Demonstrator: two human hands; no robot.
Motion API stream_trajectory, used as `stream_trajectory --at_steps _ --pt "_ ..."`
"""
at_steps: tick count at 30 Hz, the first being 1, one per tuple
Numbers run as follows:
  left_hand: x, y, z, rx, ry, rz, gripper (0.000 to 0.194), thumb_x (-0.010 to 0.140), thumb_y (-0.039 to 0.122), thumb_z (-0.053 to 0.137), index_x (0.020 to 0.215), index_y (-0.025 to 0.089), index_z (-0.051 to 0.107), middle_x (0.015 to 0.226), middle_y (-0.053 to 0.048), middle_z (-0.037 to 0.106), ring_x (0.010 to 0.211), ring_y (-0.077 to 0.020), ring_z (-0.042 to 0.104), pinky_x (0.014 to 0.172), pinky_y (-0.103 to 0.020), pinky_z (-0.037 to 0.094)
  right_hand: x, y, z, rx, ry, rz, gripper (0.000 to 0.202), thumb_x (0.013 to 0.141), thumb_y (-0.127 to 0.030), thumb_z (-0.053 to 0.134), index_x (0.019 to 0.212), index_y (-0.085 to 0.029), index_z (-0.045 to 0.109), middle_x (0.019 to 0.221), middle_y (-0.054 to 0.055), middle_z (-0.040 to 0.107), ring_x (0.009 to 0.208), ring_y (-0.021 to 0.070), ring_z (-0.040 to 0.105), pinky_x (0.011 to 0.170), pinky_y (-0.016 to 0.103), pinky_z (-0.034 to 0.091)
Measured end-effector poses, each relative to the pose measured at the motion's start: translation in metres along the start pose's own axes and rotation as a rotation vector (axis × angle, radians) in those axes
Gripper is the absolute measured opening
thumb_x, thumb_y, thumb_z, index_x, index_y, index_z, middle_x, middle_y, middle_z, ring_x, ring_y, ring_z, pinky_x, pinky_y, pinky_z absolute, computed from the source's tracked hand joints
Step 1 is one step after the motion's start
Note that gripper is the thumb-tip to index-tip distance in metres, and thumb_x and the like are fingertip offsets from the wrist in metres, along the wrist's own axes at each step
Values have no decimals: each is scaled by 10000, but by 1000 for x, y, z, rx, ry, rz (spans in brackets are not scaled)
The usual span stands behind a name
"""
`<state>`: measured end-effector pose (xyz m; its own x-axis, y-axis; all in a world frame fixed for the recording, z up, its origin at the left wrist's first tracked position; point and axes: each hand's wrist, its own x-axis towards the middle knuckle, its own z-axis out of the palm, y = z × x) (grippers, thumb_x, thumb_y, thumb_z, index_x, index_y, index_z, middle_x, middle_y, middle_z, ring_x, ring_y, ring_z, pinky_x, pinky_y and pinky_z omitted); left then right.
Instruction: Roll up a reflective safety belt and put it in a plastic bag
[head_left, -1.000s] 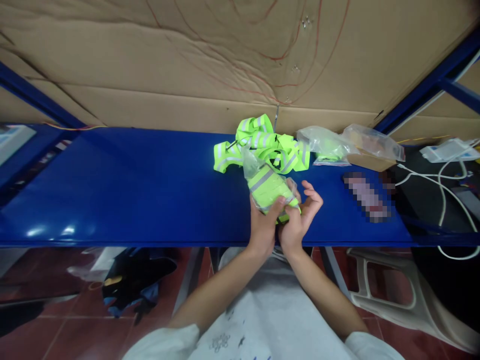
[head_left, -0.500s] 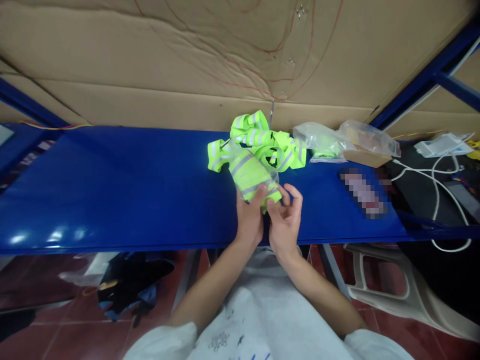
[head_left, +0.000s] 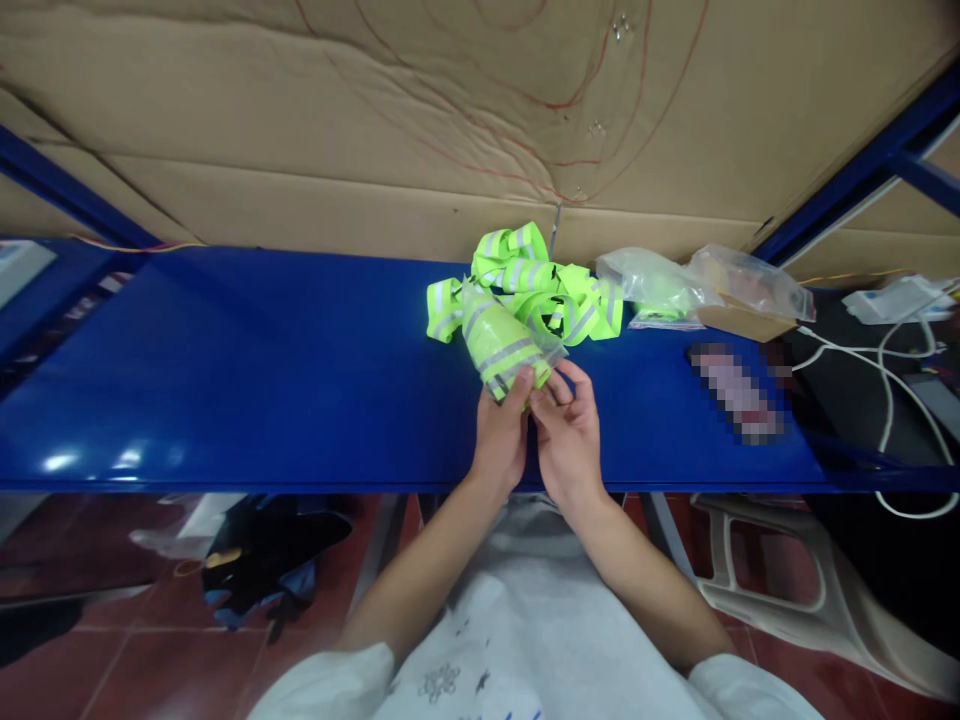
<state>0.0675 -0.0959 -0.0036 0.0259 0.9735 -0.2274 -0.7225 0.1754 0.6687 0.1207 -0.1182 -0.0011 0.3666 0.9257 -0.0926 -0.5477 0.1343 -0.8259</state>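
Observation:
A clear plastic bag (head_left: 559,350) surrounds a folded neon-yellow reflective strap (head_left: 499,340) with grey stripes, held tilted above the table. My left hand (head_left: 502,425) grips the near end of this bundle, thumb on top and fingers hidden beneath. At the bundle's near right corner, my right hand (head_left: 568,425) pinches the edge with its thumb and curled fingers. Just beyond lies a loose pile of similar reflective straps (head_left: 581,300) with some black parts. The far end of the bag overlaps this pile in view.
The blue table (head_left: 262,370) ends at a cardboard wall (head_left: 300,190). Clear bags (head_left: 656,280) and a small cardboard box (head_left: 750,318) stand at the back right. A blurred-out phone-like object (head_left: 735,390) and white cables (head_left: 885,400) lie further right. A plastic chair (head_left: 720,550) is below.
The bundle has turned more upright, and the strap sits further inside the bag. My right hand's fingers have closed in nearer to the bag's edge. The whole view has shifted slightly.

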Motion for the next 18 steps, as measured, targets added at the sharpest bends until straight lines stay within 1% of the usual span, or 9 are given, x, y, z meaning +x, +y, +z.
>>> stream_trajectory --at_steps 2,5,7,8,10,12,14,16,18 --pt "-5 -3 2 25 -4 -8 465 759 376 898 1117 172 681 1070 -69 766 1035 -228 742 1000 -377 542 -3 0 0 -2 -2 24 459 816 -323 753 1204 -305 509 1264 27 686 1188 200 685 1050 403 546" --pt "-13 -9 6 77 0 0 447 781 346 884 1142 180 680 1094 -78 769 1035 -231 746 980 -372 557 2 2 -1 -21 62 -4 407 811 -293 699 1157 -308 486 1225 14 678 1139 188 698 1043 401 553" --pt "-16 -13 7 65 -1 -8 451 796 344 873 1172 193 676 1139 -81 765 1077 -234 739 997 -368 553 6 3 -1 -47 97 -30 367 831 -316 649 1151 -299 471 1199 26 690 1093 195 713 1010 414 572" --pt "-16 -14 7 44 3 -13 457 802 348 869 1186 199 673 1171 -82 760 1108 -236 731 1017 -369 545 7 2 -1 -61 94 -33 351 860 -351 619 1173 -294 470 1209 42 697 1094 208 718 997 431 580" --pt "-15 -15 4 5 18 -13 468 803 350 866 1203 208 668 1219 -79 748 1157 -234 714 1057 -371 526 4 -2 -2 -95 30 -9 374 915 -415 597 1247 -285 482 1255 71 708 1160 233 710 1014 462 574" --pt "-14 -14 1 -6 28 -7 475 789 333 874 1197 215 662 1202 -71 747 1150 -228 711 1071 -380 517 -2 -7 -5 -136 -73 25 452 915 -418 668 1314 -291 496 1292 70 715 1265 234 670 1089 467 535" --pt "-12 -11 -2 12 28 17 505 762 294 892 1200 222 650 1170 -61 747 1115 -215 717 1059 -380 518 -8 -13 -9 -166 -142 46 528 872 -361 755 1338 -302 515 1296 52 724 1329 215 632 1159 454 482" --pt "-11 -8 -4 37 28 79 571 738 248 906 1234 228 624 1164 -51 740 1089 -197 716 1034 -363 524 -10 -17 -14 -162 -119 59 533 834 -333 800 1305 -296 555 1265 43 733 1291 204 654 1166 438 479" --pt "-11 -6 -4 63 20 139 633 727 207 910 1274 234 594 1176 -45 732 1076 -180 713 1012 -340 528 -9 -20 -20 -133 -52 76 495 791 -324 839 1222 -282 599 1193 27 740 1161 193 709 1107 419 531"
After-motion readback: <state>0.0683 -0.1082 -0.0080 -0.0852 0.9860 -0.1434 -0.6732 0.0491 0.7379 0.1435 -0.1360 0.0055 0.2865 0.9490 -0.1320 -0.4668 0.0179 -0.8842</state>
